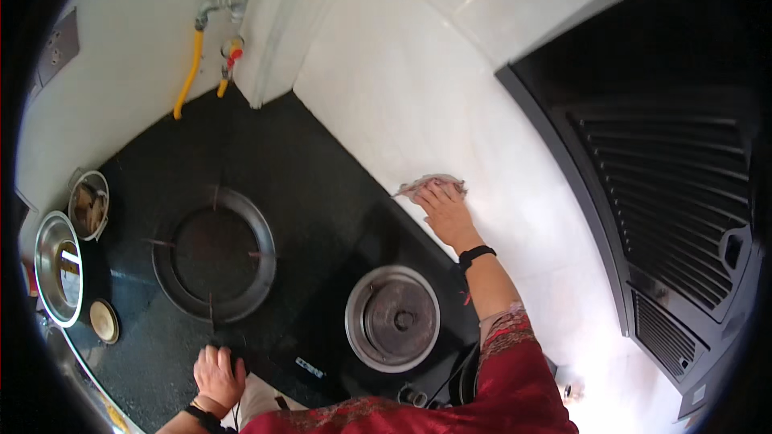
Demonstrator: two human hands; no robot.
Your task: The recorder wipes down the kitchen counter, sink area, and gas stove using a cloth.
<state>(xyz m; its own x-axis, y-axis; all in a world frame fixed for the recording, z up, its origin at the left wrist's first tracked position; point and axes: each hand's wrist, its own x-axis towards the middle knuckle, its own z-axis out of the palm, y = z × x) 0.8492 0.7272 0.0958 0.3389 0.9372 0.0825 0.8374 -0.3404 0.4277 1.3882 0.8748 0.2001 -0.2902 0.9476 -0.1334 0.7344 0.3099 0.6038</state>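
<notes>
My right hand [445,212] presses a crumpled, greyish-pink cloth [429,185] flat against the white wall [386,102], just above the dark countertop [313,193]. On the counter's near edge rests my left hand [220,375], its fingers loosely curled and nothing visible in it. Beyond that hand lies a round metal pan-support ring [260,280] with several inward prongs. Between my arms stands a steel pot [356,337] with a round metal lid [395,298] sitting inside its rim.
At left are a steel basin [43,274], a strainer-like pot [104,193] and a small round lid [104,320]. Yellow gas hose [196,66] and a red-handled valve [236,53] are at the back corner. A black range hood [561,181] hangs at right.
</notes>
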